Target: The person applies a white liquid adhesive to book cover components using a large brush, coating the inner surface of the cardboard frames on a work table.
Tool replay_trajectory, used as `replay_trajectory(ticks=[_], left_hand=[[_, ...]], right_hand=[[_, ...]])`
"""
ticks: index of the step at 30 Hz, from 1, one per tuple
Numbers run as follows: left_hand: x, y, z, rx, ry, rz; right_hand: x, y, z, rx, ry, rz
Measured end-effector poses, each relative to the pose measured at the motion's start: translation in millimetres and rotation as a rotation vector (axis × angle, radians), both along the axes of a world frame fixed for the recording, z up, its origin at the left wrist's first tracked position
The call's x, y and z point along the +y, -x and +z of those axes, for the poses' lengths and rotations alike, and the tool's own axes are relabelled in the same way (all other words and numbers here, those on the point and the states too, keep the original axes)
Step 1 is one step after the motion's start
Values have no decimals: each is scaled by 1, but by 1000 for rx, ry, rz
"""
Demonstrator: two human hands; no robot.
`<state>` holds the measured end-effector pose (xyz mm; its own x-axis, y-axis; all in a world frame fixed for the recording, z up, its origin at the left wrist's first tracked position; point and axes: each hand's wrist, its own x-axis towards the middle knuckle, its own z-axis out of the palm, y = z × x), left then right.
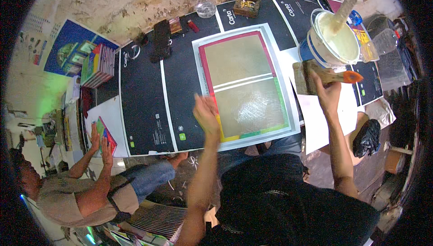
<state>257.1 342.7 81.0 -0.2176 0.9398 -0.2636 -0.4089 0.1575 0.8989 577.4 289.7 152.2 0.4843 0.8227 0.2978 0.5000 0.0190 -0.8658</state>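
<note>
My right hand (328, 91) grips a wide flat brush (311, 75) with an orange handle end, held just below a bucket of cream-coloured paste (339, 43). A wooden stick (349, 4) leans in that bucket. In front of me lies a large pale sheet (288, 126) with red, yellow and green borders. Two beige panels are set on it, an upper one (237, 61) and a lower one (252, 108) that shines wet with streaks. My left hand (206, 113), slightly blurred, is over the sheet's left edge, fingers loosely extended, nothing visible in them.
Black boards (144, 106) cover the table. A plastic bottle (205, 4), a small box (246, 7) and a dark phone-like object (161, 41) stand along the wall. A stack of books (98, 65) is at left. Another person (85, 187) presses a colourful cover (106, 135) there.
</note>
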Motion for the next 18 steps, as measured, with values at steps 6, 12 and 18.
replay_trajectory(ticks=[6,12,18], left_hand=[[193,-7,50,1085,-461,-940],[232,-43,71,1436,-42,-1420],[236,-26,59,1440,-90,-1421]], right_hand=[[41,112,40,-382,-50,973],[124,195,-21,-731,-88,575],[88,232,-17,-555,203,1033]])
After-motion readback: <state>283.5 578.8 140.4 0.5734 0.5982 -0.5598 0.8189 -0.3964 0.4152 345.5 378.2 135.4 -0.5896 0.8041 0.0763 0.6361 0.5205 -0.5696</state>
